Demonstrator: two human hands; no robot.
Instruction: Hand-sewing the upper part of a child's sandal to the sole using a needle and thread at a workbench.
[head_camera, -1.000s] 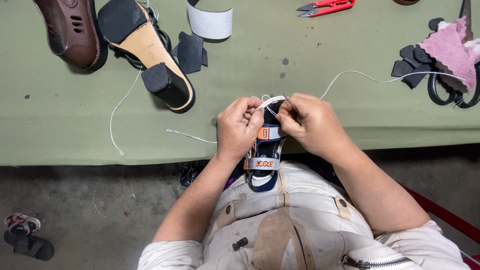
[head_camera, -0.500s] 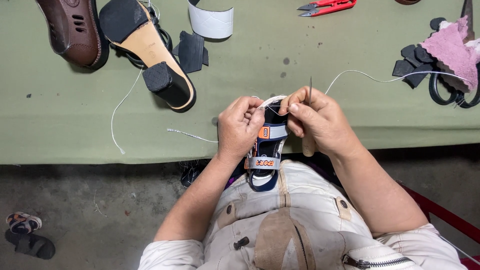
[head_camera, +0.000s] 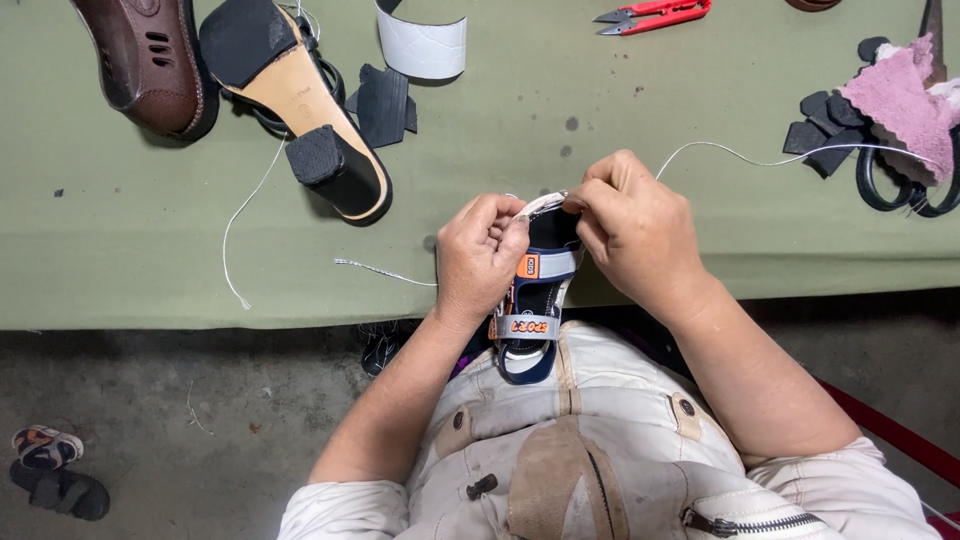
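- The left hand (head_camera: 482, 258) is wrapped around the side of a small child's sandal (head_camera: 532, 300), dark blue with grey and orange straps, its fingers closed on the toe end.
- The right hand (head_camera: 628, 232) pinches the same toe end from the other side, fingertips tight together on the sandal's pale rim where a white thread (head_camera: 760, 160) comes in.
- The sandal is held over the near edge of the desk (head_camera: 150, 270), at the middle of that edge, heel hanging down toward the person's lap.
- The thread runs from the right hand across the green desk cover toward the right edge.
- A second loose thread (head_camera: 245, 215) lies on the left half of the desk.
- Toward the far left corner lie a brown shoe (head_camera: 140, 65) and, just beside it, a tan block-heeled sandal (head_camera: 300, 110) sole up.
- Black scraps (head_camera: 385, 105) and a curved white strip (head_camera: 425, 45) lie next to that heel.
- Red thread snips (head_camera: 655, 14) sit at the far edge.
- A pink cloth (head_camera: 900, 100) rests on black pieces near the right edge.
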